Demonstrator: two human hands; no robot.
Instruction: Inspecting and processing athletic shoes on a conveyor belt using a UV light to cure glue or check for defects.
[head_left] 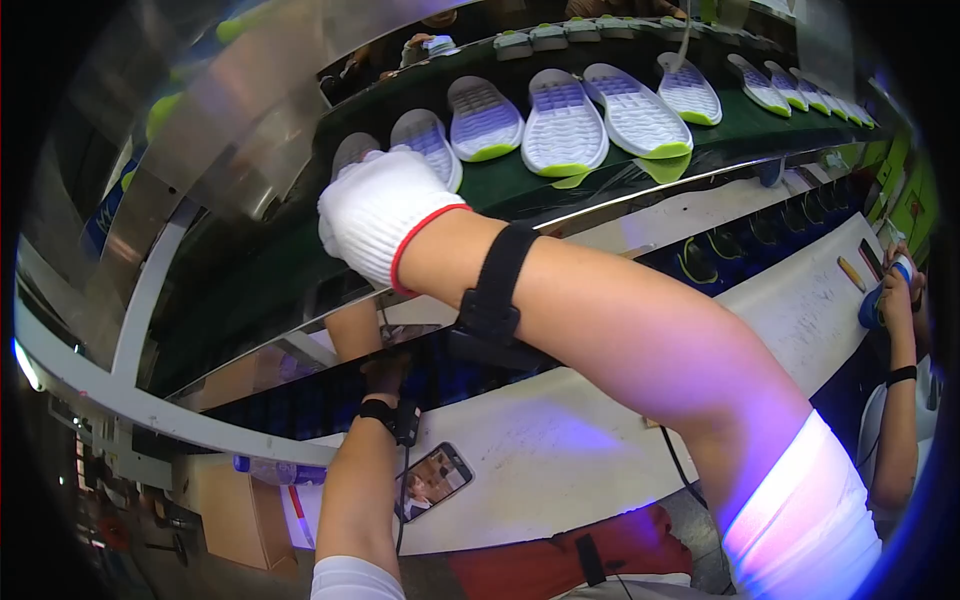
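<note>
My right hand (385,212), in a white knit glove with a red cuff, reaches over the dark green conveyor belt (500,190). Its fingers curl around the near end of the leftmost shoe sole (352,150); the glove hides the exact grip. Just right of it lies another white and grey sole (428,132), close to the glove. More soles with lime-green ends, such as one broad sole (565,120), continue in a row along the belt. Lower down, my left hand (385,375) is in shadow beside the dark strip under the belt's edge, its fingers hidden.
On the white bench lies a phone (436,482), near my left forearm. Dark shoe uppers (697,262) line the trough below the belt. A grey metal frame (150,300) curves at left, by a cardboard box (240,515). At right, another person's hand (900,285) holds a blue item.
</note>
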